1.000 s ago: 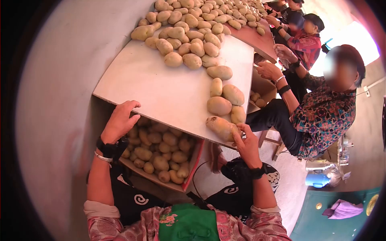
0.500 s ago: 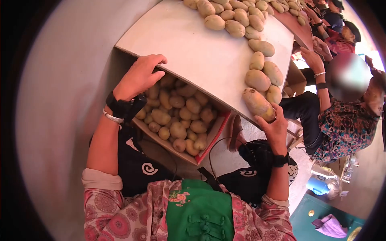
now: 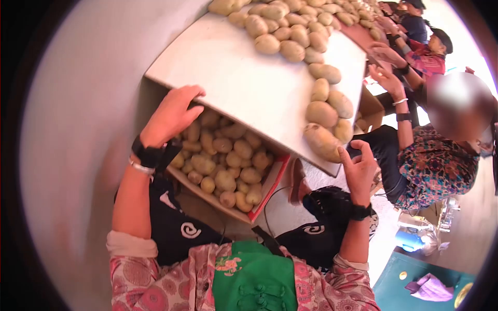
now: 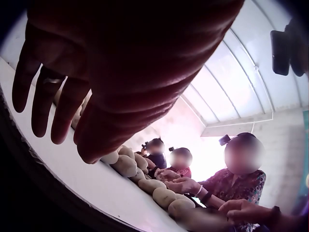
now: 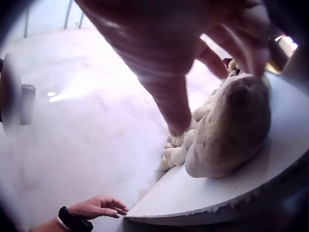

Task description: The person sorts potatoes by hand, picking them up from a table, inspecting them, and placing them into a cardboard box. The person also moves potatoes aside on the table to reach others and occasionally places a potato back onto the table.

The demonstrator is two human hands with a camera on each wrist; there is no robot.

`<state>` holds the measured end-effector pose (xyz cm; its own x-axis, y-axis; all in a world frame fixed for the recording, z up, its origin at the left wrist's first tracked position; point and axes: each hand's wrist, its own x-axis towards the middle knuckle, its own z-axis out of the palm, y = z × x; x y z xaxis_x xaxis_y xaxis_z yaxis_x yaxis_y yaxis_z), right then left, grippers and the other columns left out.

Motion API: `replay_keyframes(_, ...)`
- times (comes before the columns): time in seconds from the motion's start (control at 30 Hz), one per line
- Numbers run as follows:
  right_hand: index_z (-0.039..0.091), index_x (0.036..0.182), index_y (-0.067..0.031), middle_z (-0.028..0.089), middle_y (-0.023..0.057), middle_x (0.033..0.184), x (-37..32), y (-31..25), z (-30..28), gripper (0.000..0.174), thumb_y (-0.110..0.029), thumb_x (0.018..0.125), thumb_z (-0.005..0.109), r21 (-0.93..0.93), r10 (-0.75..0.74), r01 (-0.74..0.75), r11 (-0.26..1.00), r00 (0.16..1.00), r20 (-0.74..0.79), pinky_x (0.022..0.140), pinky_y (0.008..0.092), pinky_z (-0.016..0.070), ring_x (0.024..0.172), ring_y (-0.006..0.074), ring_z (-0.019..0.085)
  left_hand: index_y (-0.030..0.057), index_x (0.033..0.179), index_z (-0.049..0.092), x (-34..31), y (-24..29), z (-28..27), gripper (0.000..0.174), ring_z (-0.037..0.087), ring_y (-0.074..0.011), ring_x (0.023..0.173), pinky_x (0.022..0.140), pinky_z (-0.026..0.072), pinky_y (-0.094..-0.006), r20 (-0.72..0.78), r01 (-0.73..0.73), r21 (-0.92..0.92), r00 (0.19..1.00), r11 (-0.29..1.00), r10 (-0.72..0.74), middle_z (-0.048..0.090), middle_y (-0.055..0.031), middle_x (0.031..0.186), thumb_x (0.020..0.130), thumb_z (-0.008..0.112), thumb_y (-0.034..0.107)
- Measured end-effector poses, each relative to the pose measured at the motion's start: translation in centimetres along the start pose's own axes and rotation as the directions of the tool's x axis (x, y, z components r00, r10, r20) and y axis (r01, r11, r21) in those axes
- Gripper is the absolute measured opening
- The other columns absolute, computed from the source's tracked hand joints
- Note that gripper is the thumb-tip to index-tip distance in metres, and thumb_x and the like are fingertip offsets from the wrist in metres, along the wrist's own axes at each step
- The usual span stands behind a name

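A long, blemished potato [image 3: 322, 142] lies on the white board [image 3: 244, 78] near its right corner, at the end of a short line of potatoes. My right hand [image 3: 360, 171] is at its near end, with the thumb tip by the skin and the fingers lifted, not wrapped round it. In the right wrist view the potato [image 5: 231, 128] rests beneath the spread thumb and fingers. My left hand [image 3: 174, 115] lies at the board's near edge, its fingers extended and holding nothing; the left wrist view shows those fingers [image 4: 67, 106] hanging loosely.
Below the board's edge stands a cardboard box [image 3: 277, 179] full of potatoes. A large pile of potatoes [image 3: 290, 20] covers the far end. To the right sits a person in a patterned shirt [image 3: 441, 160], with others beyond. A wall [image 3: 88, 103] is at the left.
The view has swung right, then slightly back. My right fingers, which held the long potato's end half a second ago, have lifted from it. My left hand has kept its place at the edge.
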<state>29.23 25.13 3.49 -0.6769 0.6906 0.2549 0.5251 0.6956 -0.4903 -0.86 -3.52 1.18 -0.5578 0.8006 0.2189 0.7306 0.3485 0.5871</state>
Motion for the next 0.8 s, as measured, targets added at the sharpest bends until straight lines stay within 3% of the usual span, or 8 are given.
replay_keyframes(0.07, 0.06, 0.091, -0.0023, 0.056, 0.0048, 0.079, -0.6, -1.9, -0.2, 0.022, -0.011, 0.076, 0.074, 0.131, -0.087, 0.093, 0.987, 0.995, -0.054, 0.051, 0.0224, 0.0402, 0.055, 0.0072, 0.047, -0.0028, 0.103, 0.057, 0.1, 0.3, 0.0, 0.029, 0.059, -0.0348, 0.096, 0.085, 0.0459, -0.0377, -0.044, 0.008, 0.002, 0.999, 1.0, -0.008, 0.062, -0.0194, 0.1, 0.076, 0.062, 0.007)
replay_keyframes(0.17, 0.06, 0.089, -0.004, 0.057, 0.0078, 0.078, -2.7, -4.9, 2.8, 0.016, -0.008, 0.077, 0.07, 0.508, -0.429, 0.285, 0.813, 0.883, 0.19, 0.059, 0.0269, 0.046, 0.065, 0.0164, 0.056, -0.0025, 0.103, 0.057, 0.6, 1.0, -0.7, 0.029, 0.059, -0.0345, 0.096, 0.085, 0.0456, -0.0376, -0.031, 0.055, 0.004, 0.998, 0.998, -0.055, 0.062, -0.0193, 0.1, 0.076, 0.061, 0.007)
replay_keyframes(0.2, 0.059, 0.092, -0.0036, 0.059, 0.0114, 0.082, -3.8, -6.0, 4.1, 0.018, -0.011, 0.078, 0.068, 0.516, -0.404, 0.138, 0.845, 0.798, 0.448, 0.065, 0.0319, 0.0486, 0.074, 0.0236, 0.06, -0.0024, 0.103, 0.057, 0.8, 1.0, -0.8, 0.029, 0.058, -0.0344, 0.096, 0.085, 0.0456, -0.0376, -0.027, 0.039, 0.009, 0.999, 0.999, -0.039, 0.062, -0.0192, 0.101, 0.077, 0.061, 0.008)
replay_keyframes(0.27, 0.055, 0.108, -0.0032, 0.058, 0.0179, 0.096, -6.4, -5.1, 9.5, 0.036, -0.017, 0.077, 0.066, 0.553, -0.604, 0.288, 0.781, 0.57, 0.556, 0.077, 0.0432, 0.0485, 0.092, 0.0351, 0.058, -0.0014, 0.102, 0.057, 1.3, 1.4, -0.9, 0.027, 0.058, -0.0358, 0.096, 0.085, 0.0454, -0.0393, -0.042, 0.03, -0.028, 0.999, 0.999, -0.031, 0.061, -0.0193, 0.1, 0.077, 0.061, 0.008)
replay_keyframes(0.43, 0.054, 0.114, -0.001, 0.053, 0.028, 0.111, -12.7, 2.3, 22.4, 0.058, -0.027, 0.066, 0.074, 0.269, -0.452, 0.457, 0.848, 0.355, 0.818, 0.087, 0.0442, 0.0482, 0.106, 0.0411, 0.053, -0.0007, 0.103, 0.057, 1.1, 0.2, -1.5, 0.029, 0.056, -0.0384, 0.096, 0.084, 0.0455, -0.0409, -0.126, -0.047, 0.045, 0.991, 0.998, 0.053, 0.06, -0.021, 0.1, 0.077, 0.059, 0.009)
replay_keyframes(0.53, 0.056, 0.109, 0.0007, 0.056, 0.0276, 0.108, -11.4, 0.4, 22.1, 0.055, -0.026, 0.064, 0.073, 0.134, -0.253, 0.345, 0.929, 0.327, 0.91, 0.087, 0.0452, 0.0482, 0.103, 0.0407, 0.056, 0.0021, 0.107, 0.059, 1.3, -0.4, -1.8, 0.031, 0.059, -0.0311, 0.098, 0.086, 0.0455, -0.0368, -0.184, -0.018, 0.094, 0.982, 0.995, 0.035, 0.063, -0.0154, 0.106, 0.079, 0.061, 0.013)
replay_keyframes(0.6, 0.064, 0.098, -0.001, 0.062, 0.0251, 0.101, -10.9, -1.7, 21.1, 0.034, -0.019, 0.07, 0.069, 0.044, -0.132, 0.377, 0.925, 0.21, 0.969, 0.079, 0.0455, 0.052, 0.092, 0.0405, 0.062, 0.0023, 0.108, 0.059, 0.9, -0.5, -2.2, 0.03, 0.06, -0.0296, 0.097, 0.086, 0.0457, -0.0366, -0.183, -0.003, 0.081, 0.983, 0.997, 0.018, 0.063, -0.0142, 0.106, 0.08, 0.061, 0.013)
replay_keyframes(0.8, 0.064, 0.09, -0.0007, 0.065, 0.0223, 0.088, -13.6, -1.1, 22.1, 0.02, -0.007, 0.071, 0.062, -0.012, -0.172, 0.39, 0.921, 0.434, 0.884, 0.077, 0.0439, 0.0523, 0.09, 0.0383, 0.064, 0.0018, 0.107, 0.059, 0.6, -0.6, -3.4, 0.028, 0.06, -0.0282, 0.096, 0.087, 0.0457, -0.0368, -0.17, 0.093, -0.01, 0.981, 0.996, -0.093, 0.064, -0.0139, 0.104, 0.08, 0.061, 0.012)
